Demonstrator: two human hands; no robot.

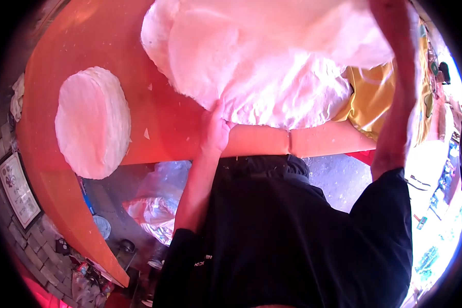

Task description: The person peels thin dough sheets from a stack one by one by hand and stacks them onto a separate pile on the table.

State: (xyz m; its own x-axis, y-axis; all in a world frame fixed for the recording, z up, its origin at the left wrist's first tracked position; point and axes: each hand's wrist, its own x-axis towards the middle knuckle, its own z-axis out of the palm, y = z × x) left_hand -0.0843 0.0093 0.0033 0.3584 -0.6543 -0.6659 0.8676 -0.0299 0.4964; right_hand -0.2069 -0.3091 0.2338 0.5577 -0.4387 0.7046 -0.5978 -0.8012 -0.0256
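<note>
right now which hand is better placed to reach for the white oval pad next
Probably the left: the left hand, at the edge of the white sheet, is nearer the white oval pad; the right arm extends away at the far right.

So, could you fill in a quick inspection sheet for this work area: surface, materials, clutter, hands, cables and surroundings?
Surface: orange table, with a seam at its near edge.
Job's things: large white sheet, wrinkled; round white pad lying apart from it on the left.
Clutter: small white scraps on the table; yellow cloth partly covered by the sheet.
Hands: left hand touches the sheet's near edge, grip unclear; right hand is cut off at the top, so its hold cannot be told.
Cables: nothing seen for certain.
Surroundings: plastic bag on the floor; framed panel at far left; strong glare at right.
</note>
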